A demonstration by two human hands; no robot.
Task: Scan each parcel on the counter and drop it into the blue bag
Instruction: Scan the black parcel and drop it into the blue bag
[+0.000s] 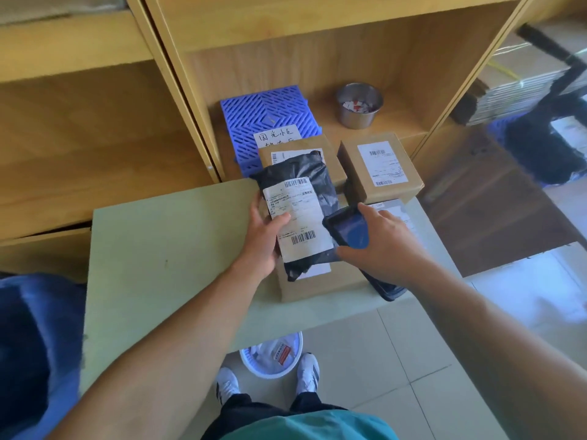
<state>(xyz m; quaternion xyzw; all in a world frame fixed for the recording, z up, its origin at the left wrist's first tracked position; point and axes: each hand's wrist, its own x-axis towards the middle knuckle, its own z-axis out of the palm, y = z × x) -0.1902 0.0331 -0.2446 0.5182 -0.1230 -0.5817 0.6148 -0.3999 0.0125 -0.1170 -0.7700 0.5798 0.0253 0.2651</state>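
Black plastic wraps the poly mailer [301,173], which is held just above the counter [158,249] and over a cardboard box [317,285], with its white shipping label [293,214] turned upward. The mailer is gripped along its left edge by the left hand [265,239]: the thumb is laid across the label's left margin and the fingers are curled underneath, out of view. A handheld scanner [349,230] is clasped in the right hand [384,246], fingers wrapped round its body, its blue-lit screen facing up and its head just beside the label's right edge.

The scan is judged to be the step in hand. For a clean read, the lower barcode [303,238] should be held flat and unwrinkled, and the thumb, which lies not far from the bars, should be kept off them. The scanner's head is best angled at the bars from a little further back, since it looks too close and too far to the side. Once a read is confirmed, the mailer can be carried left to the blue bag [38,328], seen at the counter's left end.

Both forearms are extended forward and inward, so that the hands meet over the counter's far right part.
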